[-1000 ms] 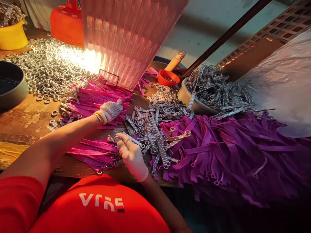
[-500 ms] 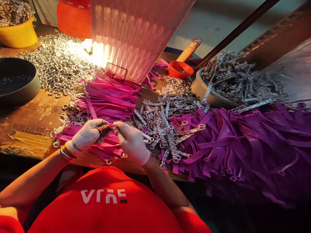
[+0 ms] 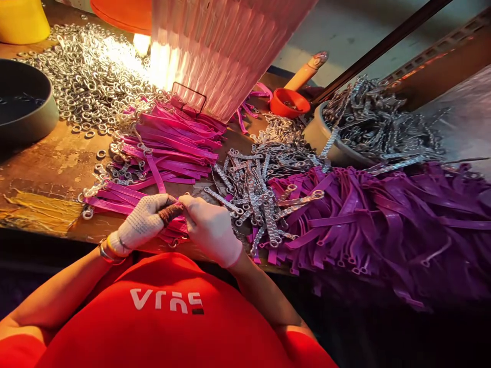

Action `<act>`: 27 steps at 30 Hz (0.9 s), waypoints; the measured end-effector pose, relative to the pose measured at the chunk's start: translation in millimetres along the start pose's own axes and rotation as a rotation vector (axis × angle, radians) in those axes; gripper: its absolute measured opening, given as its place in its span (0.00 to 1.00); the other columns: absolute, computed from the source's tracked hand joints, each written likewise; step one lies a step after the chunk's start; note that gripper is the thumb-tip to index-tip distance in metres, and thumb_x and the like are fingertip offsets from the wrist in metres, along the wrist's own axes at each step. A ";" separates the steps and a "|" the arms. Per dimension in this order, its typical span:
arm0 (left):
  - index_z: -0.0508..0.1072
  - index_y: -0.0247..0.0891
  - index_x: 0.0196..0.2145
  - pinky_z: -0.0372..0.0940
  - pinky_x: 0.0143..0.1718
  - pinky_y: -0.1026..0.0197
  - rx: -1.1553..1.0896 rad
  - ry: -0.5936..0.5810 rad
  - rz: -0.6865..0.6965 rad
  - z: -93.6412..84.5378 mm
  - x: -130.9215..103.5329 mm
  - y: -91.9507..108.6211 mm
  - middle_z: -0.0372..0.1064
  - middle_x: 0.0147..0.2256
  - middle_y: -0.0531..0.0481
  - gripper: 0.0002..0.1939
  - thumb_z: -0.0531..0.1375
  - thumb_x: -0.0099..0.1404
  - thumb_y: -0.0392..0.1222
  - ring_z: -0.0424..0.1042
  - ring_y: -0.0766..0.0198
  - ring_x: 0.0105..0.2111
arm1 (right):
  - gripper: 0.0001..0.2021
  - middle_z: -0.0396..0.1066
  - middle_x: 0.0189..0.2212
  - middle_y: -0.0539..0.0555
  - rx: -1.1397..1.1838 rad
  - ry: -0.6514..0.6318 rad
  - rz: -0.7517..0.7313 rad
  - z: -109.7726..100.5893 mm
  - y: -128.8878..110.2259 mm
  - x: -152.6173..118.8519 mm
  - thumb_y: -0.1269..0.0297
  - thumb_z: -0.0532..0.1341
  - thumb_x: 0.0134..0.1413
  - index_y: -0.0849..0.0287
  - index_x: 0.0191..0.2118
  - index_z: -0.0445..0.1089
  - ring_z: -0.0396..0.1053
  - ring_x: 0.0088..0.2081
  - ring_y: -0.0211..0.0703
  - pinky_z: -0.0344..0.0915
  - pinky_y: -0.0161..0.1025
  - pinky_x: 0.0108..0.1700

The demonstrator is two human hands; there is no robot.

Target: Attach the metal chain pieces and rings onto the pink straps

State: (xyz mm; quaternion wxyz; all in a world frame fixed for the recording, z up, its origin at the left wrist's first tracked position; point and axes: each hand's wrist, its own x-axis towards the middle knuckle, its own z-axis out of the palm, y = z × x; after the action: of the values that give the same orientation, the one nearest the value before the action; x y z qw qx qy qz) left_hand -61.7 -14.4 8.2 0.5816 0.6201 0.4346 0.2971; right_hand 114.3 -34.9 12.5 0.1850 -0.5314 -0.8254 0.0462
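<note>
In a dotted white glove, my left hand [image 3: 148, 217] is closed, and dark brown wrapping [image 3: 171, 213] covers what seems to be a finger or thumb. My right hand [image 3: 210, 227], in a plain white glove, pinches against it at the fingertips. A bit of pink strap shows between the two hands; anything smaller there is hidden by the fingers. Beneath and behind them lie pink straps [image 3: 171, 145] with metal rings at their left ends. Braided silvery strips with looped ends [image 3: 255, 199] are heaped to the right of my right hand.
Loose metal rings [image 3: 92, 87] spread at the back left beside a dark round tub [image 3: 56, 102]. A lit orange lamp [image 3: 123, 15] and a ribbed translucent sheet [image 3: 215, 56] stand behind. Purple straps [image 3: 368, 220] overhang the right table edge. A beige tub [image 3: 320, 135] brims with braided strips.
The view has shifted slightly. My hands have moved a little nearer my body and stay pressed together; the brown wrapping shows more fully, and the pink piece between the fingertips shows less.
</note>
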 end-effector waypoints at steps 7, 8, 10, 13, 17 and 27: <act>0.74 0.35 0.33 0.59 0.29 0.64 0.251 -0.089 0.094 -6.8 -1.1 -18.1 0.71 0.27 0.51 0.13 0.54 0.70 0.44 0.66 0.65 0.26 | 0.14 0.76 0.50 0.59 0.120 -0.085 0.089 1.5 1.5 -1.2 0.68 0.55 0.67 0.60 0.55 0.69 0.75 0.49 0.46 0.66 0.37 0.50; 0.74 0.35 0.33 0.58 0.28 0.65 0.226 -0.078 0.069 -7.7 -2.4 -19.4 0.71 0.26 0.52 0.14 0.54 0.70 0.45 0.65 0.66 0.25 | 0.17 0.75 0.53 0.59 0.139 -0.139 0.076 -1.6 2.0 -0.1 0.66 0.57 0.67 0.60 0.59 0.67 0.74 0.50 0.47 0.66 0.38 0.50; 0.74 0.35 0.31 0.57 0.27 0.65 0.254 -0.004 0.081 -7.8 -5.5 -22.3 0.69 0.25 0.53 0.15 0.55 0.70 0.47 0.64 0.66 0.25 | 0.25 0.75 0.53 0.58 0.151 -0.279 0.074 -6.9 3.3 3.4 0.61 0.62 0.64 0.60 0.63 0.62 0.76 0.48 0.48 0.67 0.38 0.47; 0.74 0.35 0.30 0.58 0.29 0.65 0.386 0.079 0.194 -4.5 -9.8 -29.2 0.71 0.27 0.51 0.13 0.57 0.69 0.43 0.66 0.66 0.27 | 0.19 0.79 0.44 0.55 0.087 -0.446 0.131 -6.3 4.7 9.3 0.57 0.63 0.63 0.58 0.56 0.68 0.77 0.41 0.48 0.63 0.37 0.37; 0.74 0.35 0.29 0.58 0.29 0.64 0.512 0.113 0.254 -1.1 -13.2 -37.4 0.72 0.27 0.49 0.12 0.56 0.69 0.40 0.67 0.64 0.26 | 0.10 0.79 0.34 0.57 -0.075 -0.445 0.060 8.5 3.8 4.9 0.59 0.58 0.65 0.61 0.42 0.72 0.77 0.35 0.48 0.53 0.39 0.30; 0.76 0.37 0.32 0.53 0.29 0.60 0.876 -0.047 0.222 -29.6 -3.7 -4.5 0.72 0.30 0.46 0.07 0.58 0.66 0.38 0.67 0.59 0.27 | 0.16 0.75 0.24 0.56 -0.230 -0.236 -0.037 25.1 7.6 -16.2 0.53 0.57 0.65 0.62 0.36 0.72 0.71 0.26 0.45 0.41 0.41 0.28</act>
State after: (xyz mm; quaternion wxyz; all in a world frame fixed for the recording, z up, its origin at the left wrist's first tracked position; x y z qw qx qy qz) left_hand -90.1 -4.1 8.6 0.2383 0.8573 0.4368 0.1317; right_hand 117.9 -43.1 -17.0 0.0255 -0.5246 -0.8509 0.0099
